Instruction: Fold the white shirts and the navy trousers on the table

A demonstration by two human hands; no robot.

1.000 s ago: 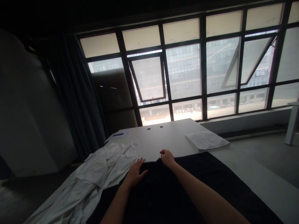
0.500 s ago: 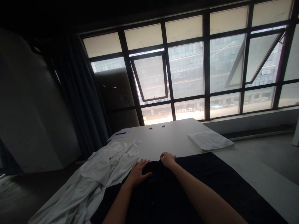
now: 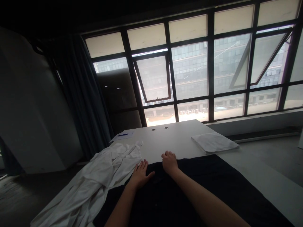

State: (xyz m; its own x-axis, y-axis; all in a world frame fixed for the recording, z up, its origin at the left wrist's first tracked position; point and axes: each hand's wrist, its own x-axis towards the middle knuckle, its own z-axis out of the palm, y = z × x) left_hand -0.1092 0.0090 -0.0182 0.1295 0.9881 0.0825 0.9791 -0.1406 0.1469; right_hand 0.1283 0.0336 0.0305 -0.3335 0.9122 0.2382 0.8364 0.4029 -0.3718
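A large black cloth [image 3: 208, 186] lies spread over the white table [image 3: 163, 140] in front of me. My left hand [image 3: 140, 175] rests flat on its far left part, fingers stretched out and thumb apart. To the right, my right hand [image 3: 169, 162] is at the cloth's far edge with its fingers curled in and closed on the edge; the fingertips are partly hidden. Crumpled white fabric [image 3: 97, 173] lies along the left side of the table, close to my left hand. Both forearms cross over the black cloth.
A flat folded white cloth [image 3: 215, 142] lies at the table's right edge. Papers with a dark pen [image 3: 123, 135] are at the far left corner. Two round holes sit near the far edge. A dark curtain [image 3: 80, 104] and large windows [image 3: 189, 72] stand beyond.
My right hand has curled its fingers more at the cloth's far edge, and the raised bit of edge there has flattened. My left hand has shifted slightly, still flat.
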